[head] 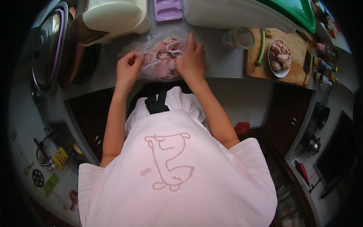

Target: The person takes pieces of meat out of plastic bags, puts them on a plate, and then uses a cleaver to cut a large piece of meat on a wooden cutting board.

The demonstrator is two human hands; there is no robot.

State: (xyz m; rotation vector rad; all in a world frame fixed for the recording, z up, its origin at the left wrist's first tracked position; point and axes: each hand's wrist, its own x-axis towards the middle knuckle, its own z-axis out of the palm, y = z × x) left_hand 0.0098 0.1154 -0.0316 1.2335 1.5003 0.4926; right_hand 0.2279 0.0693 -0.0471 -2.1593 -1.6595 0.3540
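A clear plastic bag [151, 69] holding raw meat [167, 51] in pinkish-red pieces lies at the counter's front edge, its top partly spread. My left hand [130, 66] pinches the bag's film at its left side between thumb and fingers. At the other side, my right hand [193, 61] rests against the bag with its index finger pointing up and its thumb by the meat; whether it grips the film is hard to tell. Some green shows through the plastic near the bag's lower edge.
Right of the bag stand a clear round container [244, 38] and a wooden cutting board [255, 71] with a green onion stalk [261, 49], a white plate of meat [280, 56] and a knife [307, 63]. A purple mold [168, 12] and a large translucent bin [215, 14] are behind.
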